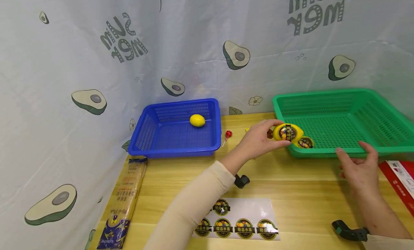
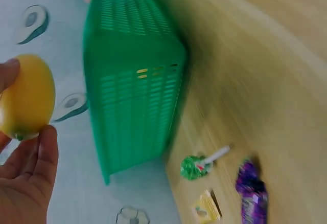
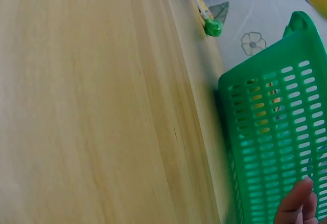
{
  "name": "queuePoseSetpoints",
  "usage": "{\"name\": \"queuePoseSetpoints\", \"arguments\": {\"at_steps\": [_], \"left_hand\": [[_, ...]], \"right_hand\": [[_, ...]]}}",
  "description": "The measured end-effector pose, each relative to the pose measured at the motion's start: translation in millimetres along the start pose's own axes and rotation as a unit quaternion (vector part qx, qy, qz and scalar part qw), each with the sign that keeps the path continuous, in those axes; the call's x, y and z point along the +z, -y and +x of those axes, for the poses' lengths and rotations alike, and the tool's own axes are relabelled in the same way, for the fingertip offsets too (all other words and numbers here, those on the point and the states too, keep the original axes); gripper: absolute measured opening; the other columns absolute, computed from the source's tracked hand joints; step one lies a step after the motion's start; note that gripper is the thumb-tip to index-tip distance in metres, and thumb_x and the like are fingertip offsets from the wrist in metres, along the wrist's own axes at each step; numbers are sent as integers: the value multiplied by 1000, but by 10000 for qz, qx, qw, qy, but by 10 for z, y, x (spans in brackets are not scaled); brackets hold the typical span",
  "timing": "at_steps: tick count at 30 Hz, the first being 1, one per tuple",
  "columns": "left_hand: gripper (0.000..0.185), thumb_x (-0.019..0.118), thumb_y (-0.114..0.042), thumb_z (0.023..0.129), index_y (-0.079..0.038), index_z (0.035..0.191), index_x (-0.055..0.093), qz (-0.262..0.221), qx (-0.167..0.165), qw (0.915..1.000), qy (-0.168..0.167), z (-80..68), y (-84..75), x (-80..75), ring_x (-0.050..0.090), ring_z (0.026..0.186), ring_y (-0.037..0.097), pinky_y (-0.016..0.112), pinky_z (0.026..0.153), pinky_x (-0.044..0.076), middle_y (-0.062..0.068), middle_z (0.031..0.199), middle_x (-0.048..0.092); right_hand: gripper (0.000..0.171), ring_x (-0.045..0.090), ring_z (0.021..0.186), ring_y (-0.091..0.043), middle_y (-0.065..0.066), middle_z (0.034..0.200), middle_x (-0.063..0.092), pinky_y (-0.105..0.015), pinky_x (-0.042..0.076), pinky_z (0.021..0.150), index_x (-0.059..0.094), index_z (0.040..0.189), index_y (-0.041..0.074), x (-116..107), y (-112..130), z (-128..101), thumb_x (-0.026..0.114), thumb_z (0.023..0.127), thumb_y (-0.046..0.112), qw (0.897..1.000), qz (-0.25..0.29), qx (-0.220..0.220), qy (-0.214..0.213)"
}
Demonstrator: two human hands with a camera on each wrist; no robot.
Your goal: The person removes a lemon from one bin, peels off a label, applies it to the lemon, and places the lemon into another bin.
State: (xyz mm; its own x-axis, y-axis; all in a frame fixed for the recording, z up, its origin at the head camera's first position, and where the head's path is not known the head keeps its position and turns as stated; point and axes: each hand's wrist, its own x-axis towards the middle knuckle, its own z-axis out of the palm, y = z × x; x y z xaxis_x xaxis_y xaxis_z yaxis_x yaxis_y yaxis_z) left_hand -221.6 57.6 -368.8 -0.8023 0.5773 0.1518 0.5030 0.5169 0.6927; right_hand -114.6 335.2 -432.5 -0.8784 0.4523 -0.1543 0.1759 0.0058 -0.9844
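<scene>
A: What is held by the left hand (image 1: 258,140)?

B: A stickered lemon (image 1: 287,132) is pinched between its thumb and fingers, right of centre in the head view, over the near left corner of the green basket (image 1: 372,110). A second stickered lemon (image 1: 305,142) is seen just below it, inside that corner.

A: And the right hand (image 1: 359,167)?

B: Nothing is held by it. Its fingers are loosely spread at the basket's near rim, at the lower right; whether the rim is touched cannot be told.

A: What is seen elsewhere?

B: A plain lemon (image 1: 197,120) is lying in the blue basket (image 1: 155,138), left of centre. A sticker sheet (image 1: 239,225) is laid flat at the bottom centre, and a red lollipop (image 1: 228,135) is seen between the two baskets.
</scene>
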Motion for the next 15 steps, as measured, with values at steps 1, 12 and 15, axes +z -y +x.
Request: {"name": "queuePoseSetpoints", "arguments": {"at_steps": [1, 12, 15], "left_hand": [[61, 77, -46, 89, -24, 142, 55, 164, -47, 9998, 36, 89, -27, 16, 58, 94, -3, 6, 76, 47, -9, 124, 63], [64, 70, -60, 90, -33, 145, 51, 1512, -543, 9869, 138, 663, -131, 283, 58, 101, -4, 11, 81, 47, -21, 131, 61], [63, 71, -59, 89, -35, 145, 51, 1641, -664, 9840, 188, 736, -143, 347, 58, 99, -4, 11, 80, 47, -21, 128, 62]], "right_hand": [[80, 59, 60, -4, 13, 79, 54, -21, 49, 49, 17, 158, 38, 3, -4, 5, 68, 98, 26, 10000, -35, -20, 8], [79, 59, 61, -3, 12, 82, 52, -20, 50, 50, 17, 158, 37, 8, -26, -9, 67, 98, 26, 9996, -227, -154, -45], [79, 59, 61, -3, 11, 82, 52, -20, 50, 50, 17, 159, 37, -2, -20, -5, 67, 98, 26, 9996, -252, -136, -56]]}}
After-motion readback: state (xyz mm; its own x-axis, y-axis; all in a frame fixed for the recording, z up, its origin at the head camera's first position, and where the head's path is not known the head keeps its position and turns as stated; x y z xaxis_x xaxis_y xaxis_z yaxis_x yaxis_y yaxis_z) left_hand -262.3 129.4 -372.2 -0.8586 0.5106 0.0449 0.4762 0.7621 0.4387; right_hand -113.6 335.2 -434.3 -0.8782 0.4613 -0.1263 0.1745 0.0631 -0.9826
